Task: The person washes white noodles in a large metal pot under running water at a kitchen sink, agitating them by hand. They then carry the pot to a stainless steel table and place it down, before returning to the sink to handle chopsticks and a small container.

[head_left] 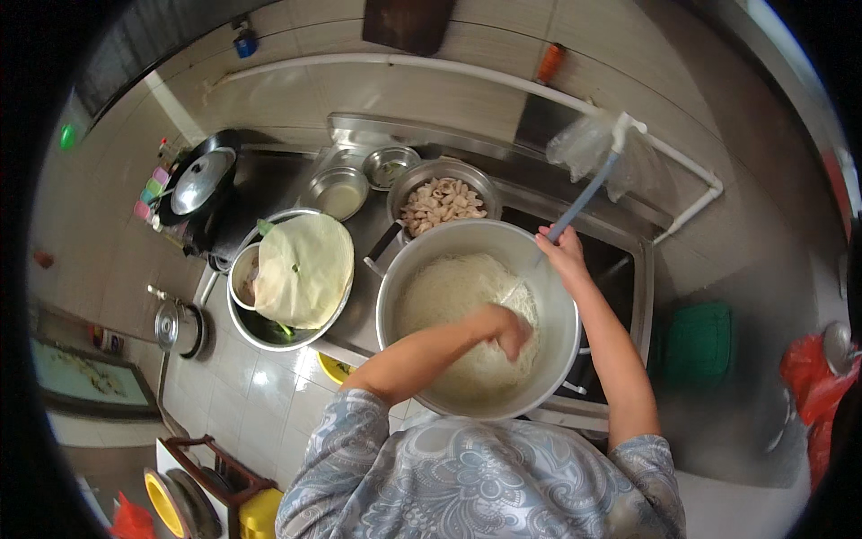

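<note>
One hose (585,196), right fingers (546,239) clasping it; blurred left fingers (515,340) over pot (557,314): cannot tell.

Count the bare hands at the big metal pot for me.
2. The left hand, slightly blurred, is over the opening of the metal pot; the right hand holds the grey-blue hose near the pot's right rim. Neither hand is fully hidden.

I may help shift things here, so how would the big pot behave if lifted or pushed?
Probably heavy: the pot is wide and holds pale, wet-looking contents. Those may slosh, since its top is open. Its broad shape suggests it would sooner slide than tip.
</note>
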Available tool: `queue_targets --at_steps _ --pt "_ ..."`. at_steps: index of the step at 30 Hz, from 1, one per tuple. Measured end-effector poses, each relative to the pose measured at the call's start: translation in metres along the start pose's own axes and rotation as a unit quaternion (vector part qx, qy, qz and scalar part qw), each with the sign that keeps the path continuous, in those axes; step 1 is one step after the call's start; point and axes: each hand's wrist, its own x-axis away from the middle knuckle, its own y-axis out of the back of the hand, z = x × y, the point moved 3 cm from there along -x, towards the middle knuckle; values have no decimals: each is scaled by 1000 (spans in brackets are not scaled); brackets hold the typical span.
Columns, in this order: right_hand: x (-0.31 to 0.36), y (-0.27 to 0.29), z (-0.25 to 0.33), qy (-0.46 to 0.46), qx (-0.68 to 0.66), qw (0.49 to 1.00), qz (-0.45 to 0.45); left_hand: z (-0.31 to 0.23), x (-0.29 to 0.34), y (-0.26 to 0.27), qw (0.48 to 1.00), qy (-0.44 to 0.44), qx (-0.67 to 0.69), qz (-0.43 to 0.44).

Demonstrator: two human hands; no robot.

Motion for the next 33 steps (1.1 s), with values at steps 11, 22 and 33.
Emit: queue_targets --at_steps 11,22,33 --pt "-7 1 -9 17 25 1000 3 100 -22 -31 944 237 -173 -148" --pt "-6 0 -13 42 38 998 -22 -7 -8 -25 974 19 142 178" --pt "-9 0 -15 45 27 999 -14 138 -2 -11 978 93 -98 -159"
